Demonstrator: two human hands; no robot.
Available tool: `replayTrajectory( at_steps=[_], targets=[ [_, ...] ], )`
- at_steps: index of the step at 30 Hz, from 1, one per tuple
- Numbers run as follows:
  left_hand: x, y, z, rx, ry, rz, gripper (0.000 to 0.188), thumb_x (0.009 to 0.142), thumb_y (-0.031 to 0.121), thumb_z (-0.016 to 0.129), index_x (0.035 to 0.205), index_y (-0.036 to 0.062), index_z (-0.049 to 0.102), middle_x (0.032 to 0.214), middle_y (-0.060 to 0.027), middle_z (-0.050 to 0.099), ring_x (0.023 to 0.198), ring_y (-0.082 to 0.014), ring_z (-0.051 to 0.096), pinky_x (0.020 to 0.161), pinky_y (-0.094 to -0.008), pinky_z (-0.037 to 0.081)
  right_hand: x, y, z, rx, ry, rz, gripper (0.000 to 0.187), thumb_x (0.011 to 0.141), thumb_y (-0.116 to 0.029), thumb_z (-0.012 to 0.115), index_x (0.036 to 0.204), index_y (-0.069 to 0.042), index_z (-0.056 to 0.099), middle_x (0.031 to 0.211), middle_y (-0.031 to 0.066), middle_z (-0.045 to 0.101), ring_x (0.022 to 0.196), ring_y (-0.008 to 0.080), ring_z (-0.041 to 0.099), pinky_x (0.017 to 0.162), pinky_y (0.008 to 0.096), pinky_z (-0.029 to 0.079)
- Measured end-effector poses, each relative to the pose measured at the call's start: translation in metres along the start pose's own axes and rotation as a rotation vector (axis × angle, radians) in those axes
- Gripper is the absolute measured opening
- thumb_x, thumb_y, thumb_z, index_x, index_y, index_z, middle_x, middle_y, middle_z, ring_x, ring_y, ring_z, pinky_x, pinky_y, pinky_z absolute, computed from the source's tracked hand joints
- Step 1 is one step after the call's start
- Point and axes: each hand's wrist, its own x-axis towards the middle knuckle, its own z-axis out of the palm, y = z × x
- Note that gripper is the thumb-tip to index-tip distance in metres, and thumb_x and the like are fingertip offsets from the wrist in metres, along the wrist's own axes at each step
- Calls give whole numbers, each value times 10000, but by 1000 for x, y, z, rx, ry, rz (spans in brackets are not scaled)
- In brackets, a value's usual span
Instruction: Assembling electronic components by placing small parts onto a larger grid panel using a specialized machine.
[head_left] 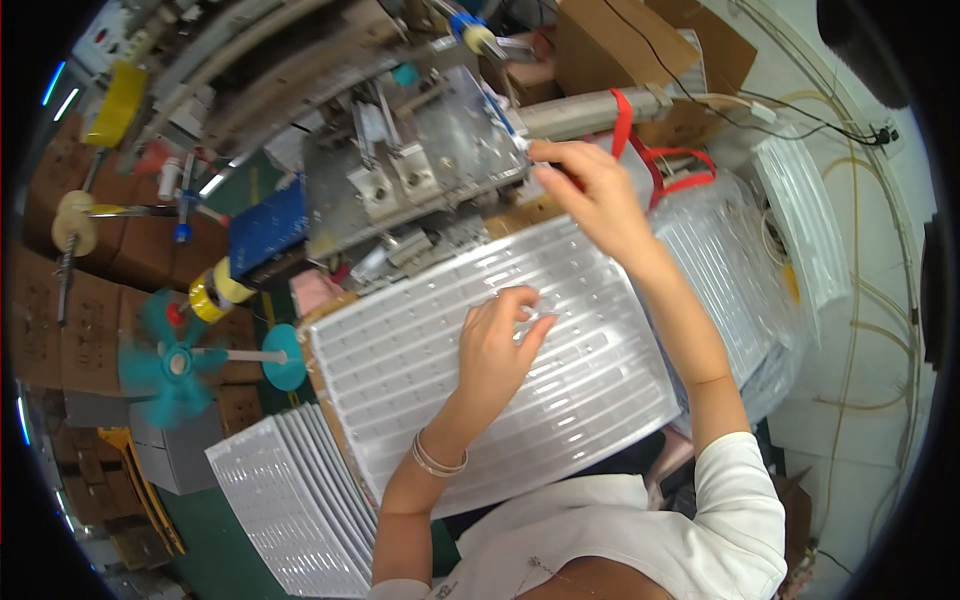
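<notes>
A large white ribbed plastic tray point(430, 385) lies in front of me, with rows of small glossy pieces in its channels. My left hand point(497, 345) is over its middle, fingers curled towards the thumb. Something small and clear shows by those fingertips, too small to name. My right hand point(597, 195) reaches past the tray's far edge to the right corner of a metal machine plate point(455, 125). Its thumb and forefinger are drawn together beside a slim blue-and-white piece point(507, 115); what they hold, if anything, I cannot make out. Metal clamp blocks point(415, 170) sit on the plate.
Stacked white trays point(285, 505) stand at the lower left, near a spinning teal fan point(178, 360). To the right are plastic-wrapped trays point(715, 270) and a red strap point(685, 180). Cardboard boxes point(625, 50) stand behind; a cable point(790, 130) hangs along the wall.
</notes>
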Motion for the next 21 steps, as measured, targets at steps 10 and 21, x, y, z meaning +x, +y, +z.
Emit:
replayTrajectory(
  at_steps=[10, 21],
  targets=[
    [-12, 7, 120, 627, -455, 472, 249, 758, 132, 564, 990, 58, 617, 1020, -62, 597, 984, -196, 516, 871, -407, 351, -76, 17, -69, 70, -58, 352, 160, 875, -106, 597, 969, 16, 643, 974, 124, 671, 898, 208, 632, 796, 291, 476],
    [-149, 45, 20, 300, -430, 410, 360, 770, 227, 674, 1076, 59, 587, 918, -56, 579, 850, -197, 531, 847, -395, 383, -92, -91, 72, 196, -617, -143, 250, 777, -63, 656, 1026, -60, 632, 872, 99, 624, 777, 223, 633, 655, 314, 517]
  ],
)
